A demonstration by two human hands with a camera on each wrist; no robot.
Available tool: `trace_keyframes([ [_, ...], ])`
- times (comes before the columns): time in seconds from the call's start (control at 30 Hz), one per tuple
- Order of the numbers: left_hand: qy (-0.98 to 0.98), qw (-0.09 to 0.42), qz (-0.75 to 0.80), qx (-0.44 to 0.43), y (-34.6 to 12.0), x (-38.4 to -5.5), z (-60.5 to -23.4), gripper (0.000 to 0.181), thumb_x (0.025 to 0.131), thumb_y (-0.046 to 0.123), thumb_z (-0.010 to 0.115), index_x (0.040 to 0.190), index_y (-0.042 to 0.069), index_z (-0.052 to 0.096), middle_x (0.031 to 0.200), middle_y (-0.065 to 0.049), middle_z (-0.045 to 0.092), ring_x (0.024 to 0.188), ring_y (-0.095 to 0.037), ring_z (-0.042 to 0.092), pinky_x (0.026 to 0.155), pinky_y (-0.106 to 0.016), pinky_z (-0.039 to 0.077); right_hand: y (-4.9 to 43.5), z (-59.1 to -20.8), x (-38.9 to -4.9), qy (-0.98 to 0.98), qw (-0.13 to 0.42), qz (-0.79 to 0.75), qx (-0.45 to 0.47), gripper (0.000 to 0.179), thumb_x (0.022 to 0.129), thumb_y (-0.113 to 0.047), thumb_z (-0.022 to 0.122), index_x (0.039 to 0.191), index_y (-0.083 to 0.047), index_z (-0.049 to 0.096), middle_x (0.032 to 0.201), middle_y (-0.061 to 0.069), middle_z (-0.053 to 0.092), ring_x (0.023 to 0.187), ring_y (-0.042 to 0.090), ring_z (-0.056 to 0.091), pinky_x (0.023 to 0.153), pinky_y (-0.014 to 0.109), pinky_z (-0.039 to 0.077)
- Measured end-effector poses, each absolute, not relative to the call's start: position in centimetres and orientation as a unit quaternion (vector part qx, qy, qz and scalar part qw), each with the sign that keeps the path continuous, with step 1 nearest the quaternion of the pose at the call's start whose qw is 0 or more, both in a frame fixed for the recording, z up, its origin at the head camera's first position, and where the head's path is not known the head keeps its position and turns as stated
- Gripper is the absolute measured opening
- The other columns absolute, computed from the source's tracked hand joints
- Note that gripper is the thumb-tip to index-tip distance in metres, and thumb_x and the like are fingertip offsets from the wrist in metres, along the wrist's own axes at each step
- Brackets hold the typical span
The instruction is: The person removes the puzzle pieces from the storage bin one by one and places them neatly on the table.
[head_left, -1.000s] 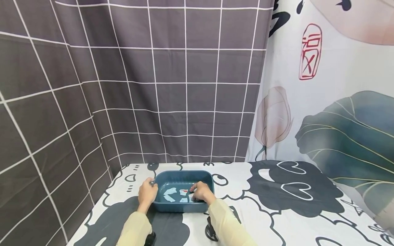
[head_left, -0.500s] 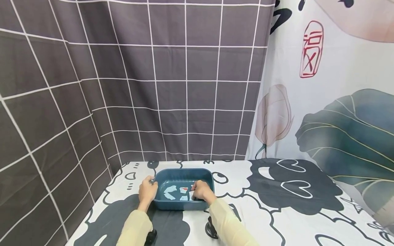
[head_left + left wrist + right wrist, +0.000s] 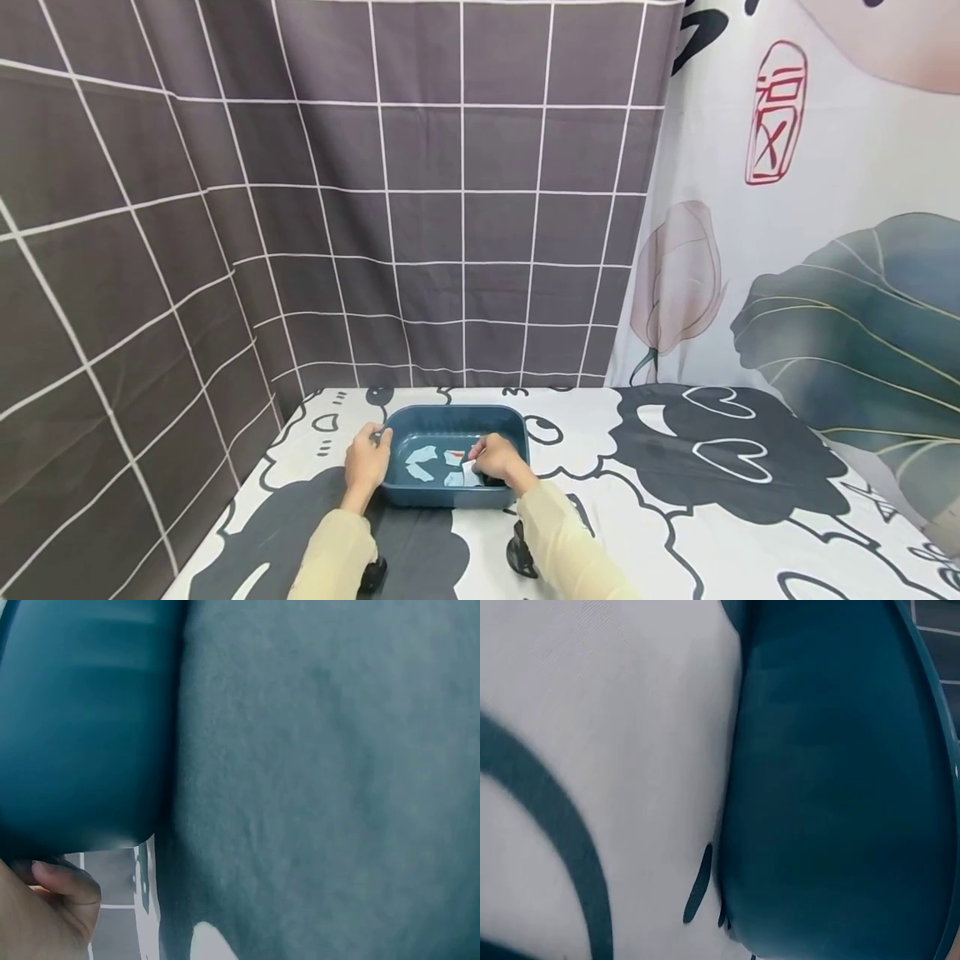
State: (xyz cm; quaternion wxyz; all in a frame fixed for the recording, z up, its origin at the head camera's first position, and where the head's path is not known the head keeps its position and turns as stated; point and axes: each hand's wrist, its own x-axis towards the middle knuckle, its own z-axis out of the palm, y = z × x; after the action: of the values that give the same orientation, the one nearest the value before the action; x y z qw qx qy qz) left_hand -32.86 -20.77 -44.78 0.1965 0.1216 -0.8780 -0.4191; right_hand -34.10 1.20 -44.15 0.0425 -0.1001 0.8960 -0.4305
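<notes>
From the head, the scene was viewed from above and farther back. That camera was pointed forward and a little down, so the whole tub (image 3: 450,497), the left hand (image 3: 367,458), the right hand (image 3: 497,458), the cloth (image 3: 630,550) and the tall curtain (image 3: 495,225) were taken in. From each wrist, the tub's outside was seen from very near, with the picture turned sideways, opposite ways. The left hand was caught in its own wrist view's bottom corner. Tub, cloth and curtain were shared by all three.
</notes>
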Motion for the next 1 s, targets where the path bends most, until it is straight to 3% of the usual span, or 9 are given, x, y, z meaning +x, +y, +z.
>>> trace_keyframes([
  [0.17, -0.868, 0.205, -0.436, 0.116, -20.4, -33.1, -44.9, 0.029, 0.098, 0.023, 0.052, 0.111, 0.000, 0.066, 0.103, -0.024, 0.069, 0.092, -0.041, 0.064, 0.083, -0.053, 0.047, 1.5, -44.1, -34.1, 0.867, 0.070, -0.487, -0.083, 0.016, 0.076, 0.009, 0.059, 0.089, 0.006, 0.068, 0.080, 0.010, 0.064, 0.055, 0.010, 0.045, 0.048, 0.020, 0.039],
  [0.47, -0.852, 0.200, -0.463, 0.141, -20.8, -33.2, -45.5, 0.028, 0.097, 0.020, 0.055, 0.110, -0.001, 0.067, 0.114, -0.026, 0.067, 0.105, -0.045, 0.062, 0.091, -0.056, 0.044, 1.3, -44.2, -34.5, 0.832, 0.071, -0.543, -0.090, 0.013, 0.086, 0.003, 0.058, 0.096, 0.006, 0.066, 0.088, 0.011, 0.065, 0.069, 0.012, 0.055, 0.059, 0.024, 0.049],
  [0.73, -0.829, 0.184, -0.504, 0.159, -21.1, -33.4, -45.2, 0.032, 0.097, 0.023, 0.055, 0.116, -0.001, 0.066, 0.129, -0.025, 0.061, 0.124, -0.047, 0.051, 0.103, -0.059, 0.036, 1.5, -43.7, -34.7, 0.796, 0.002, -0.596, -0.105, 0.016, 0.087, 0.001, 0.059, 0.100, 0.008, 0.066, 0.087, 0.015, 0.068, 0.067, 0.009, 0.053, 0.063, 0.023, 0.049],
  [0.87, -0.828, 0.179, -0.506, 0.162, -20.8, -33.4, -45.0, 0.033, 0.096, 0.024, 0.055, 0.117, 0.000, 0.065, 0.131, -0.025, 0.060, 0.124, -0.047, 0.051, 0.104, -0.060, 0.034, 1.9, -43.4, -34.8, 0.786, -0.052, -0.611, -0.084, 0.018, 0.086, 0.000, 0.063, 0.101, 0.009, 0.068, 0.086, 0.017, 0.070, 0.066, 0.005, 0.052, 0.062, 0.020, 0.046],
  [1.0, -0.823, 0.175, -0.514, 0.165, -20.8, -33.4, -45.1, 0.034, 0.096, 0.024, 0.054, 0.118, 0.000, 0.065, 0.130, -0.026, 0.060, 0.123, -0.047, 0.051, 0.105, -0.060, 0.032, 2.6, -42.7, -34.7, 0.772, -0.060, -0.630, -0.059, 0.021, 0.086, -0.001, 0.063, 0.104, 0.009, 0.068, 0.089, 0.016, 0.071, 0.066, 0.004, 0.054, 0.062, 0.018, 0.047],
])
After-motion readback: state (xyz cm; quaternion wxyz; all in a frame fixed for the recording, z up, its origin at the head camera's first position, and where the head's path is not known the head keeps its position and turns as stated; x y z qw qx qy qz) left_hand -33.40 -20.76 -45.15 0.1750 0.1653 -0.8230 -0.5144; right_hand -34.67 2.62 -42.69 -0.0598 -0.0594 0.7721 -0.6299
